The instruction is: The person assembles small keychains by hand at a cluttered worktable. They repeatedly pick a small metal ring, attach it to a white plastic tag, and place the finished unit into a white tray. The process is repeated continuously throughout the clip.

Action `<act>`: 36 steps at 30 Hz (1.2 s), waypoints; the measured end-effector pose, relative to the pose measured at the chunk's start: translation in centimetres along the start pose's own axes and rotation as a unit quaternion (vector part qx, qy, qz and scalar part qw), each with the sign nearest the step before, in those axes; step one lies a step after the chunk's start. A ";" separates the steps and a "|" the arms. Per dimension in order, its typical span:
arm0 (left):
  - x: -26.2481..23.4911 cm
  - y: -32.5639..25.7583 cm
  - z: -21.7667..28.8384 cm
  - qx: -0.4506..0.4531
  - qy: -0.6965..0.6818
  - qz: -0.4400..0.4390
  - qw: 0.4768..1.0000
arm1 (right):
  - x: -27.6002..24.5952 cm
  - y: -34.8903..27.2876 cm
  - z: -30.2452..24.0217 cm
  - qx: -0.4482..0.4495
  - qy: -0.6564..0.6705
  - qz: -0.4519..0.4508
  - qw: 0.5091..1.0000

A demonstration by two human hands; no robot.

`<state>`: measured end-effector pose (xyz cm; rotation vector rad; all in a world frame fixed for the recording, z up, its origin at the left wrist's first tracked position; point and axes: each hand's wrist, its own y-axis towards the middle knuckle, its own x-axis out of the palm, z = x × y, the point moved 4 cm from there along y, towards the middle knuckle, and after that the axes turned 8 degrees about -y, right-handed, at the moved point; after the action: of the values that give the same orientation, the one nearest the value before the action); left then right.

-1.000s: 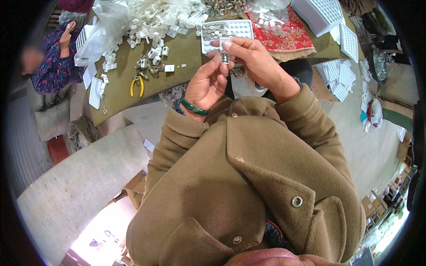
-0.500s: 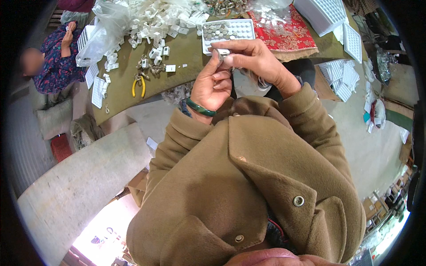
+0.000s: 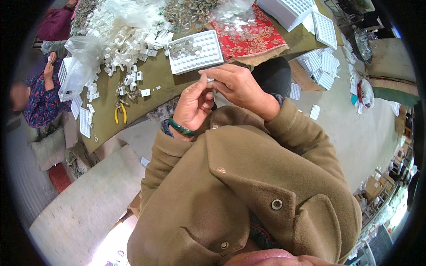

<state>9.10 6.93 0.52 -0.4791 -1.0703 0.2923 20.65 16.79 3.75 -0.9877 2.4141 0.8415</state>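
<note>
both hands have drawn back from the white moulded plastic tray (image 3: 195,52) at the worktop's near edge; left hand (image 3: 194,105) and right hand (image 3: 237,84) pinch a small silvery metal piece (image 3: 209,80), which could slip and drop.

Matt white plastic tray (image 3: 195,52), patterned red cloth (image 3: 257,35), olive tablecloth (image 3: 159,77)
</note>
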 end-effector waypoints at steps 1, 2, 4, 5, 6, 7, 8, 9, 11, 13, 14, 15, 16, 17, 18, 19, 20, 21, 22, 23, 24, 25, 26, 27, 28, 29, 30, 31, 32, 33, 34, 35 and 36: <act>-0.1 0.0 -0.1 0.000 0.034 0.003 0.999 | -0.2 -0.2 0.4 0.020 0.040 -0.023 0.999; -0.2 0.0 -0.1 -0.002 0.071 0.024 0.997 | -0.4 -0.4 0.9 0.045 0.075 -0.049 0.995; 0.4 0.2 -0.1 0.045 0.093 -0.013 0.995 | -1.5 -0.1 2.3 0.083 0.173 -0.029 0.981; 0.5 0.2 0.0 0.070 0.136 -0.006 0.988 | -2.5 0.2 3.4 0.106 0.115 -0.014 0.988; 0.9 0.1 0.2 0.109 0.167 -0.029 0.979 | -3.6 0.5 4.6 0.146 0.062 -0.006 0.987; 1.0 0.4 0.4 0.115 0.199 -0.019 0.973 | -4.6 0.9 5.6 0.161 -0.031 0.033 0.986; 1.1 0.6 0.4 0.101 0.191 -0.017 0.976 | -5.5 1.3 6.5 0.191 -0.131 0.067 0.971; 1.2 0.8 0.3 0.088 0.169 -0.029 0.981 | -5.9 1.8 6.9 0.155 -0.175 0.091 0.968; 1.3 1.0 0.0 0.080 0.128 -0.006 0.989 | -5.6 2.6 7.5 0.113 -0.214 0.077 0.967; 1.4 1.1 0.1 0.058 0.128 -0.020 0.990 | -4.8 3.2 7.8 0.086 -0.270 0.061 0.957; 1.4 1.1 0.2 0.048 0.130 -0.016 0.990 | -4.4 3.3 8.0 0.098 -0.281 0.063 0.953; 1.3 1.1 0.1 0.045 0.114 -0.011 0.992 | -4.1 3.3 8.2 0.112 -0.291 0.065 0.948; 1.2 1.0 0.1 0.043 0.124 -0.001 0.991 | -3.8 3.3 8.3 0.126 -0.302 0.067 0.943; 1.2 0.9 0.1 0.041 0.130 0.007 0.991 | -3.7 3.4 8.4 0.132 -0.309 0.059 0.940; 1.1 0.8 0.1 0.038 0.137 0.015 0.990 | -3.7 3.4 8.4 0.129 -0.309 0.067 0.940; 1.1 0.9 0.0 0.030 0.121 0.005 0.992 | -3.6 3.3 8.3 0.129 -0.309 0.074 0.939; 1.0 0.8 0.0 0.032 0.130 0.011 0.991 | -3.7 3.2 8.2 0.134 -0.311 0.077 0.938; 1.0 0.8 0.0 0.034 0.139 0.017 0.990 | -3.7 3.1 8.1 0.125 -0.304 0.083 0.941; 0.9 0.8 0.0 0.034 0.149 0.025 0.988 | -3.7 3.1 7.9 0.120 -0.299 0.085 0.943; 1.0 0.9 -0.1 0.039 0.137 0.008 0.990 | -3.7 3.1 7.8 0.115 -0.293 0.088 0.945; 1.1 0.9 -0.1 0.030 0.140 0.005 0.990 | -3.6 3.1 7.8 0.116 -0.304 0.081 0.942; 1.0 0.8 -0.2 0.029 0.150 0.011 0.988 | -3.5 3.1 7.8 0.116 -0.315 0.073 0.939; 1.0 0.7 -0.3 0.028 0.160 0.016 0.987 | -3.3 3.2 7.8 0.117 -0.326 0.066 0.936; 1.0 0.7 -0.3 0.030 0.161 0.016 0.986 | -3.2 3.4 7.8 0.118 -0.339 0.068 0.931; 1.0 0.7 -0.3 0.030 0.154 0.010 0.988 | -3.0 3.5 7.8 0.119 -0.352 0.071 0.926; 1.0 0.6 -0.3 0.030 0.147 0.004 0.989 | -3.0 3.5 7.8 0.120 -0.366 0.075 0.920; 1.0 0.6 -0.3 0.030 0.140 -0.002 0.990 | -3.0 3.5 7.8 0.116 -0.352 0.076 0.926; 0.8 0.3 -0.3 0.038 0.151 0.016 0.988 | -3.0 3.3 7.7 0.111 -0.338 0.077 0.931; 0.7 0.3 -0.3 0.037 0.146 0.012 0.988 | -3.1 3.1 7.8 0.111 -0.326 0.076 0.936; 0.6 0.3 -0.3 0.036 0.142 0.009 0.989 | -3.2 2.8 7.6 0.102 -0.316 0.083 0.939; 0.5 0.3 -0.3 0.031 0.137 0.012 0.990 | -3.4 2.5 7.5 0.098 -0.308 0.088 0.942; 0.5 0.3 -0.3 0.035 0.146 0.006 0.989 | -3.6 2.3 7.4 0.091 -0.301 0.094 0.945; 0.5 0.3 -0.3 0.035 0.154 0.006 0.987 | -3.8 2.1 7.3 0.096 -0.272 0.109 0.951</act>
<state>9.61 7.31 0.61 -0.4512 -0.7544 0.2561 22.63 24.70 1.22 -0.3529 2.0854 0.8019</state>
